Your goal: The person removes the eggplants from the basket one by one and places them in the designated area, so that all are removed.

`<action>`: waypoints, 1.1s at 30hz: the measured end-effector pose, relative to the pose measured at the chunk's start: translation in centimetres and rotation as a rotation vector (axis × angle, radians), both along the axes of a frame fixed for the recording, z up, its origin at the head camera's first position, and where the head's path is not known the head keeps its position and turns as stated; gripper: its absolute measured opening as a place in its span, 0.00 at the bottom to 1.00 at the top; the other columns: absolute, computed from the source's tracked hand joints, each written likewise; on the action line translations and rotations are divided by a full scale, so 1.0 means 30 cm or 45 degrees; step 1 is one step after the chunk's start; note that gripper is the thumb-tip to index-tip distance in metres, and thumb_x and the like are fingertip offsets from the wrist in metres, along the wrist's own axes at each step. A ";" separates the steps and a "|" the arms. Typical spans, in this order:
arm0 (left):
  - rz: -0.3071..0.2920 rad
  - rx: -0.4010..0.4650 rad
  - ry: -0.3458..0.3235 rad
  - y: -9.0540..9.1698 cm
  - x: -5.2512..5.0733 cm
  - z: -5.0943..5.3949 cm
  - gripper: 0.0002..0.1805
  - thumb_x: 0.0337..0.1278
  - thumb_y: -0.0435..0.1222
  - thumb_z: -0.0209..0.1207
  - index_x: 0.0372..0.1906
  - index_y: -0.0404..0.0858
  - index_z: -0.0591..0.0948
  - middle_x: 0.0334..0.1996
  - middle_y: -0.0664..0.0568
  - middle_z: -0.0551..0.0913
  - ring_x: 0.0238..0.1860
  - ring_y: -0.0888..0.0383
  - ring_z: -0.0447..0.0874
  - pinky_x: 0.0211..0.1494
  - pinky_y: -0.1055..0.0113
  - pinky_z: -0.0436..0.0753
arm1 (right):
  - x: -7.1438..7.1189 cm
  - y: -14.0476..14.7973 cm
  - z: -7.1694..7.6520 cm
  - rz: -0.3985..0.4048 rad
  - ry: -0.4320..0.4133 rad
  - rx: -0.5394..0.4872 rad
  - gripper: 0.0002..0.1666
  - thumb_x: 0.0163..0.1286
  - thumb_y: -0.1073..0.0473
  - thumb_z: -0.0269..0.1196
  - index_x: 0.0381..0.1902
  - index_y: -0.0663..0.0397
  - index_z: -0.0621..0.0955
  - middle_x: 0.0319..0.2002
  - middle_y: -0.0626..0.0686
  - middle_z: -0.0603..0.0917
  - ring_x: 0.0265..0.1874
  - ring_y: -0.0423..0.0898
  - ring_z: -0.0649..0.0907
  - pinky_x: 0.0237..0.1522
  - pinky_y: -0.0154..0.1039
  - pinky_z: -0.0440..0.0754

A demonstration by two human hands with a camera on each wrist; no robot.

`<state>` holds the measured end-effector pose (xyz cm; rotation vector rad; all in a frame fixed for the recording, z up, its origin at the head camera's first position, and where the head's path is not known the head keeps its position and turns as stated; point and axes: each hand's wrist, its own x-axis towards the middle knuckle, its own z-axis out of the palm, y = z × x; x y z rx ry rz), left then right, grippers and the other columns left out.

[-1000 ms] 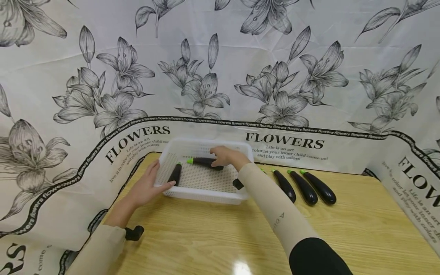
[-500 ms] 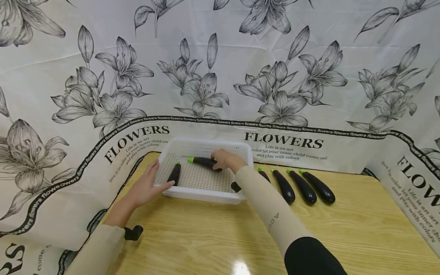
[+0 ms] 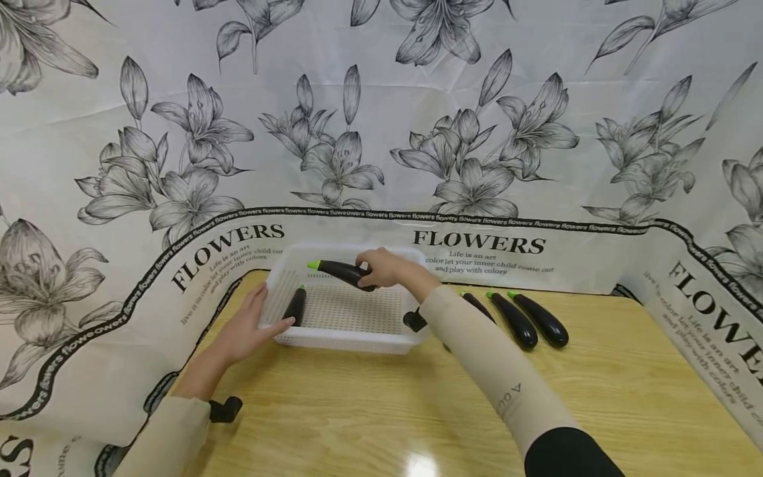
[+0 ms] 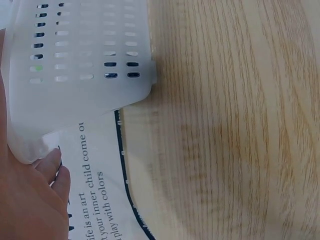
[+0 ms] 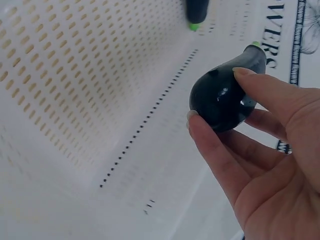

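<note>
A white perforated plastic basket [image 3: 352, 341] stands on the table. My left hand [image 3: 247, 329] grips its left front corner, thumb over the front rim and fingers along the side; fingertips curl at the rim in the left wrist view. My right hand [image 3: 384, 268] pinches the thick end of a dark eggplant [image 3: 340, 271], held above the basket floor with its green stem end pointing left. In the right wrist view, thumb and fingers press the held eggplant's glossy rounded end [image 5: 220, 102]. A second eggplant [image 3: 295, 308] lies inside at the basket's left, beside my left thumb.
Several more eggplants [image 3: 515, 321] lie in a row on the wooden table [image 3: 334, 411], right of the basket; my right sleeve partly hides some. A flower-printed white cloth [image 3: 357, 179] hangs behind the basket and along the sides.
My right hand has lifted the eggplant off the basket floor, its stem end rising up and left. The left hand keeps its place on the basket. The head view has shifted slightly.
</note>
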<state>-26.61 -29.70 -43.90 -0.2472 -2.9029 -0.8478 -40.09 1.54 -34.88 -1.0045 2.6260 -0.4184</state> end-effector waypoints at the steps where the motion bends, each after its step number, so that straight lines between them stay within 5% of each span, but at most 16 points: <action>1: 0.000 -0.004 0.003 -0.004 -0.001 -0.001 0.60 0.65 0.67 0.55 0.82 0.31 0.44 0.83 0.39 0.39 0.76 0.29 0.53 0.71 0.31 0.62 | 0.016 0.005 0.016 0.004 0.000 -0.012 0.29 0.75 0.56 0.65 0.70 0.59 0.73 0.52 0.61 0.86 0.42 0.48 0.88 0.51 0.44 0.83; 8: 0.001 0.008 0.030 -0.013 -0.016 0.011 0.60 0.65 0.67 0.56 0.82 0.31 0.43 0.83 0.38 0.40 0.77 0.30 0.50 0.72 0.31 0.59 | 0.114 0.089 0.087 -0.043 0.005 -0.099 0.29 0.74 0.57 0.65 0.68 0.62 0.74 0.50 0.62 0.87 0.40 0.49 0.88 0.48 0.45 0.85; 19: -0.003 0.000 0.016 -0.016 -0.005 0.025 0.60 0.66 0.66 0.55 0.82 0.30 0.44 0.82 0.37 0.40 0.76 0.29 0.52 0.71 0.30 0.62 | 0.238 0.271 0.054 -0.160 -0.068 -0.234 0.30 0.73 0.57 0.67 0.67 0.66 0.74 0.50 0.64 0.86 0.39 0.49 0.89 0.44 0.43 0.87; 25: -0.012 0.013 -0.006 -0.013 0.003 0.017 0.60 0.66 0.66 0.55 0.82 0.30 0.43 0.83 0.38 0.39 0.77 0.28 0.51 0.71 0.29 0.60 | 0.293 0.328 0.036 -0.128 0.000 -0.251 0.29 0.73 0.55 0.67 0.65 0.66 0.76 0.48 0.60 0.87 0.47 0.53 0.87 0.48 0.47 0.85; 33: -0.028 0.021 -0.015 0.000 0.008 0.001 0.60 0.66 0.66 0.55 0.82 0.30 0.42 0.83 0.38 0.38 0.77 0.28 0.49 0.71 0.29 0.59 | 0.345 0.393 0.021 -0.172 0.048 -0.264 0.28 0.73 0.54 0.67 0.62 0.67 0.77 0.43 0.55 0.87 0.40 0.47 0.86 0.44 0.47 0.85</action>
